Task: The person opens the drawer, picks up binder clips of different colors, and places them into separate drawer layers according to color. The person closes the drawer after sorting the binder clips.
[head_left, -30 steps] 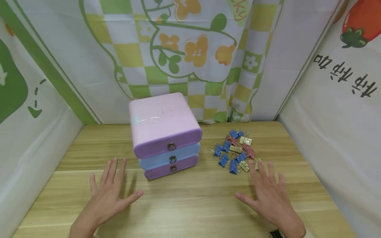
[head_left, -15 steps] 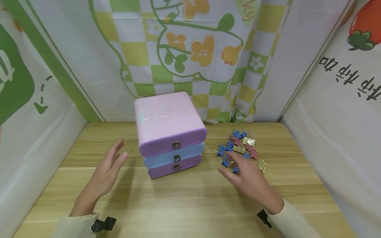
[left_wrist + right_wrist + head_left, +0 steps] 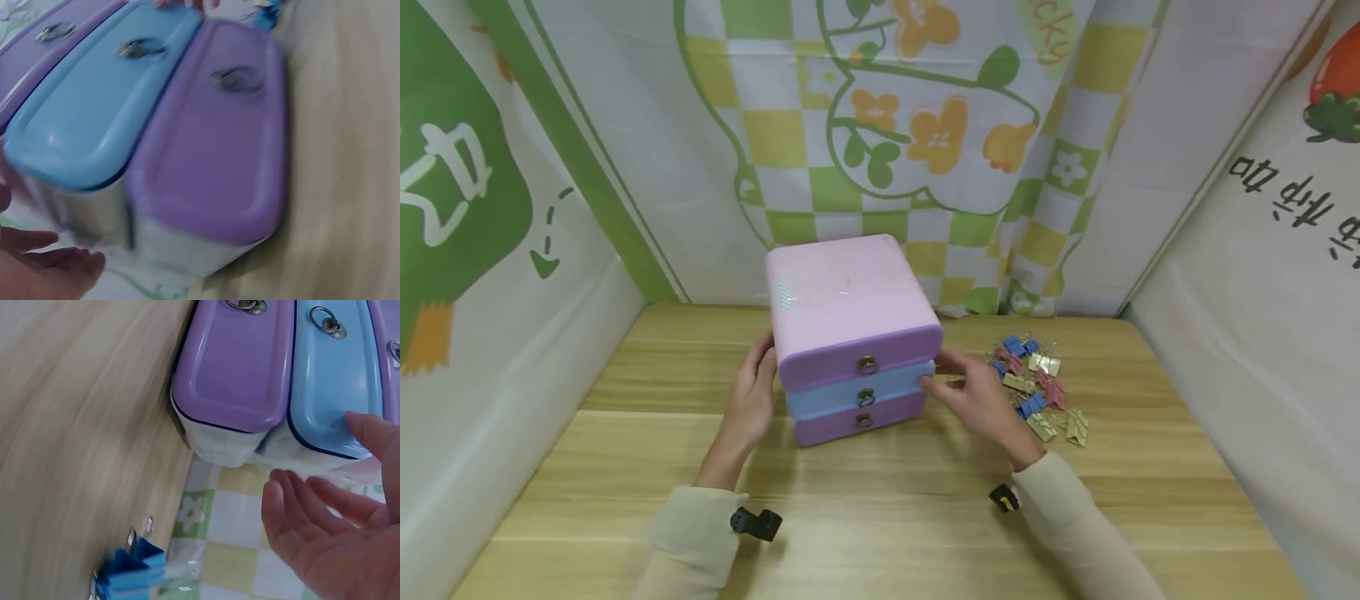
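A three-tier drawer box (image 3: pixel 850 292) with a pink top stands on the table, its drawer fronts purple, blue (image 3: pixel 827 402) and purple, each with a small metal ring pull (image 3: pixel 867 365). My left hand (image 3: pixel 749 408) is at the box's left side, fingers loosely bent; in the left wrist view its fingertips (image 3: pixel 94 265) are close to the side wall, contact unclear. At the right side is my right hand (image 3: pixel 981 400). Its thumb (image 3: pixel 365 428) rests on the blue front near the edge, while the other fingers are beside the wall, loosely bent. The box's back is hidden.
A pile of blue, red and gold binder clips (image 3: pixel 1052 392) lies right of the box, partly behind my right hand. Wooden tabletop (image 3: pixel 880 525) stretches in front. Behind hangs a checked curtain (image 3: pixel 775 137), with printed cloth walls on both sides.
Both hands have come in from spread positions over the table to the two sides of the drawer box. The head view has shifted, so the box appears farther right.
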`<state>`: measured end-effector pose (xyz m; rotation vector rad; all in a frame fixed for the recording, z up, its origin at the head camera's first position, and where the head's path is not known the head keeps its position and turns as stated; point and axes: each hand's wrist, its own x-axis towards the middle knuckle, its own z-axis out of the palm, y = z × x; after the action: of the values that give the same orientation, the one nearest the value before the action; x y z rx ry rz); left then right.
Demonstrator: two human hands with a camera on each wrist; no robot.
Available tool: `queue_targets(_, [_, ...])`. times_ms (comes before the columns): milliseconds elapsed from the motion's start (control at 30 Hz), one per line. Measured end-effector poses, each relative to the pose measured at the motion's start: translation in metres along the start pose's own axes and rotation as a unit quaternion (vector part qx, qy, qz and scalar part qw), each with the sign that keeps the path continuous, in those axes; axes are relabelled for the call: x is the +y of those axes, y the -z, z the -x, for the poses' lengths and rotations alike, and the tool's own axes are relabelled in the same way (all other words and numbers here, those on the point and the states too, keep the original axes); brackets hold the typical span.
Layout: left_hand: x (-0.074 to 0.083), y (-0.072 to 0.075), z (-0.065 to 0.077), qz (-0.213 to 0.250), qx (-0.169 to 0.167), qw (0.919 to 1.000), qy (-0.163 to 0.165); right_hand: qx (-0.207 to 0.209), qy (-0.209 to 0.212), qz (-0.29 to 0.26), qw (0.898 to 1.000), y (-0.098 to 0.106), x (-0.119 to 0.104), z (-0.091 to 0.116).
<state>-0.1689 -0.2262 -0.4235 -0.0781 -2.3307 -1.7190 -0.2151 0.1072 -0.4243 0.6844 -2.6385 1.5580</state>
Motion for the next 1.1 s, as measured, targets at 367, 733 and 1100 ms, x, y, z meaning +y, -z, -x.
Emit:
queue_targets(367, [-0.004,-0.02,-0.001,0.045,0.035,0.9983,-0.011,0.0,0.013,-0.017,1.0,-0.003,0.005,-0.004])
queue_targets(733, [-0.001,-0.019,0.002,0.044,0.056,0.9974,-0.012,-0.016,0.018,-0.004,1.0,-0.004,0.007,-0.014])
queue_targets(1100, [0.003,-0.022,0.009,0.007,0.112,0.9934,-0.023,-0.063,0.038,0.022,0.997,-0.004,0.006,-0.03])
